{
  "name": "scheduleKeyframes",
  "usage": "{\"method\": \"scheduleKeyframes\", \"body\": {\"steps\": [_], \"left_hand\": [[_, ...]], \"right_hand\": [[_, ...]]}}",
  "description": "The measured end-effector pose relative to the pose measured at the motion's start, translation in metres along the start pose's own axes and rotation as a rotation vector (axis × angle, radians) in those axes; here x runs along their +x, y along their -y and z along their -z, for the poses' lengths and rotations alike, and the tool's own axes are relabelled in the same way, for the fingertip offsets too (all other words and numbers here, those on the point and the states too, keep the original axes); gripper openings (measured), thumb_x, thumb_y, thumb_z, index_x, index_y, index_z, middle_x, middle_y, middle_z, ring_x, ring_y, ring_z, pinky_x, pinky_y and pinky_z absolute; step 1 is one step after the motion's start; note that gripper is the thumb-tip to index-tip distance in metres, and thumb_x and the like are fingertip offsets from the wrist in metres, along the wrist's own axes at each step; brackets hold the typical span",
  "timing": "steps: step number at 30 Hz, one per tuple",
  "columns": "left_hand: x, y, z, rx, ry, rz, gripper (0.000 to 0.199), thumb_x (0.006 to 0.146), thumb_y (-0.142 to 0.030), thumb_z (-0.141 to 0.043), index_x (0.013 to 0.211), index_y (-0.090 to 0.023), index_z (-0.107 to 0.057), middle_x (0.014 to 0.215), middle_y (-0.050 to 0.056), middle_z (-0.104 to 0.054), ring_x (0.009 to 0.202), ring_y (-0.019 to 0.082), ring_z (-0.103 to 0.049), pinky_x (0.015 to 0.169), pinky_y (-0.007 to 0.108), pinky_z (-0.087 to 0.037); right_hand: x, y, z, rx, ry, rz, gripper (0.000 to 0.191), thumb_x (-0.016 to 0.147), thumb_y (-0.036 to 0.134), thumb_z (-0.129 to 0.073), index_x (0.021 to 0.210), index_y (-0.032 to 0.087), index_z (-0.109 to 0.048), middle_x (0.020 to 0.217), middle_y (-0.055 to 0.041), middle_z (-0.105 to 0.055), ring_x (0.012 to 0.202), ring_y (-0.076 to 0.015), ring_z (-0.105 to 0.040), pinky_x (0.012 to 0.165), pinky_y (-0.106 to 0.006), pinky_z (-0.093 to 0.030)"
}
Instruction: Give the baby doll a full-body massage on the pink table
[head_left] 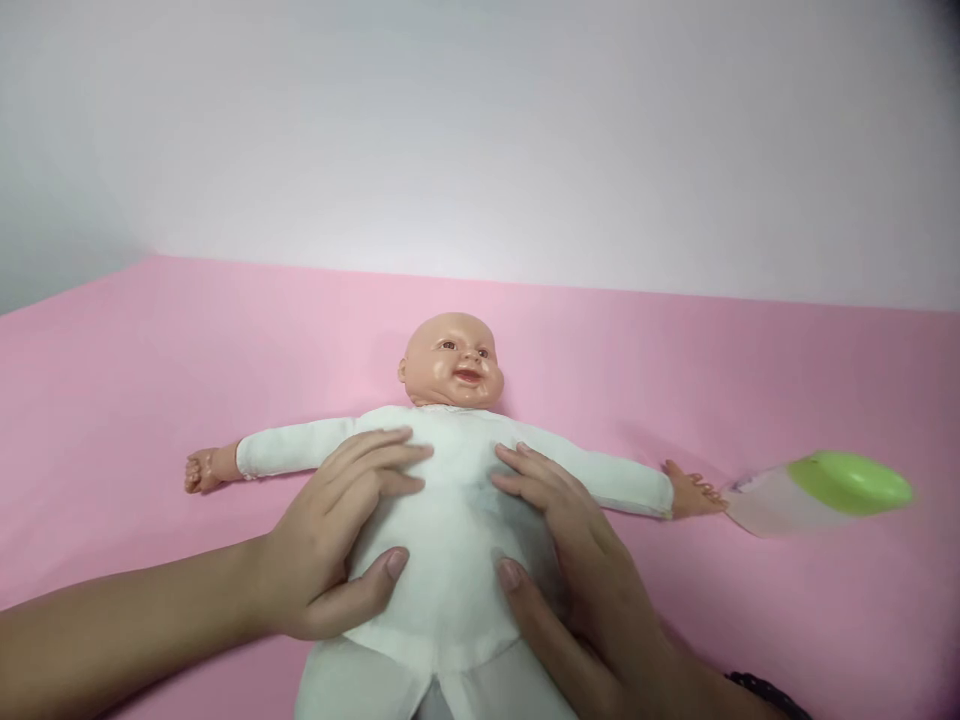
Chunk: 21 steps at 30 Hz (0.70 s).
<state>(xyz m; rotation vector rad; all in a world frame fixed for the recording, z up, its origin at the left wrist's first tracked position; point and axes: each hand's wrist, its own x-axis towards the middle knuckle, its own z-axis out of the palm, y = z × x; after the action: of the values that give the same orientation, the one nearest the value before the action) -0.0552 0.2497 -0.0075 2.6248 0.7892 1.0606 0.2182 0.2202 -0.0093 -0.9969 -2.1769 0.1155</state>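
Note:
A baby doll (454,520) in a white cloth body lies on its back, its arms stretched out to both sides and its bald head away from me. My left hand (345,530) rests on the left side of the doll's torso, fingers spread and thumb apart. On the opposite side of the torso lies my right hand (577,560), also with its fingers apart. Between my fingertips the middle of the doll's chest shows. The doll's lower legs are cut off by the bottom edge of the view.
Beside the doll's hand on the right lies a bottle (817,490) with a bright green cap and a pale, see-through body. The pink tabletop (247,340) runs back to a white wall (480,140). A dark band circles my right wrist.

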Motion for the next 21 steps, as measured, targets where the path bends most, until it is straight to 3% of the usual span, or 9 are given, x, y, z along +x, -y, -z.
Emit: {"method": "scheduleKeyframes", "body": {"steps": [2, 4, 8, 14, 17, 21], "left_hand": [[0.001, -0.001, 0.001, -0.021, -0.006, -0.083, 0.040, 0.089, -0.014, -0.057, 0.129, -0.020, -0.055, 0.123, 0.014, -0.074, 0.127, 0.030, -0.065, 0.110, 0.050, -0.051], [0.002, -0.001, 0.003, -0.017, 0.030, -0.172, 0.043, 0.089, -0.008, -0.055, 0.130, -0.019, -0.057, 0.118, 0.012, -0.076, 0.123, 0.025, -0.068, 0.108, 0.043, -0.055], [0.001, 0.002, 0.002, -0.009, 0.095, -0.230, 0.058, 0.094, -0.011, -0.052, 0.151, -0.016, -0.048, 0.131, 0.014, -0.073, 0.140, 0.024, -0.058, 0.121, 0.043, -0.044], [-0.003, 0.006, -0.001, -0.016, 0.170, -0.110, 0.069, 0.099, -0.024, -0.047, 0.165, -0.018, -0.029, 0.160, 0.016, -0.049, 0.155, 0.028, -0.037, 0.131, 0.049, -0.023], [-0.002, 0.004, -0.001, -0.004, 0.218, -0.024, 0.074, 0.100, -0.032, -0.046, 0.168, -0.020, -0.019, 0.170, 0.015, -0.032, 0.160, 0.034, -0.023, 0.131, 0.059, -0.015], [-0.002, 0.004, -0.001, 0.101, 0.179, 0.059, 0.082, 0.099, -0.039, -0.048, 0.169, -0.016, -0.012, 0.174, 0.019, -0.016, 0.161, 0.040, -0.012, 0.128, 0.065, -0.015]], "right_hand": [[0.004, -0.003, 0.001, 0.035, -0.028, 0.075, 0.037, 0.099, 0.020, -0.055, 0.135, 0.017, -0.055, 0.144, -0.0134, -0.063, 0.140, -0.0257, -0.057, 0.120, -0.045, -0.048], [0.007, -0.006, 0.003, 0.061, 0.006, 0.153, 0.034, 0.097, 0.014, -0.055, 0.131, 0.018, -0.058, 0.139, -0.0115, -0.067, 0.137, -0.0230, -0.060, 0.121, -0.043, -0.046], [0.009, -0.011, 0.005, 0.065, 0.138, 0.245, 0.052, 0.097, 0.011, -0.050, 0.149, 0.017, -0.048, 0.147, -0.0102, -0.063, 0.145, -0.0227, -0.052, 0.126, -0.049, -0.037], [0.005, -0.011, 0.003, 0.025, 0.234, 0.185, 0.074, 0.103, 0.019, -0.047, 0.169, 0.019, -0.013, 0.166, -0.0108, -0.039, 0.158, -0.0238, -0.029, 0.125, -0.051, -0.037], [0.004, -0.010, 0.002, -0.011, 0.270, 0.133, 0.073, 0.105, 0.025, -0.046, 0.169, 0.017, -0.013, 0.168, -0.0131, -0.034, 0.159, -0.0277, -0.025, 0.124, -0.056, -0.036], [0.002, -0.011, -0.002, -0.047, 0.148, 0.127, 0.069, 0.103, 0.025, -0.046, 0.166, 0.008, -0.021, 0.167, -0.0186, -0.033, 0.159, -0.0299, -0.027, 0.123, -0.058, -0.037]]}}
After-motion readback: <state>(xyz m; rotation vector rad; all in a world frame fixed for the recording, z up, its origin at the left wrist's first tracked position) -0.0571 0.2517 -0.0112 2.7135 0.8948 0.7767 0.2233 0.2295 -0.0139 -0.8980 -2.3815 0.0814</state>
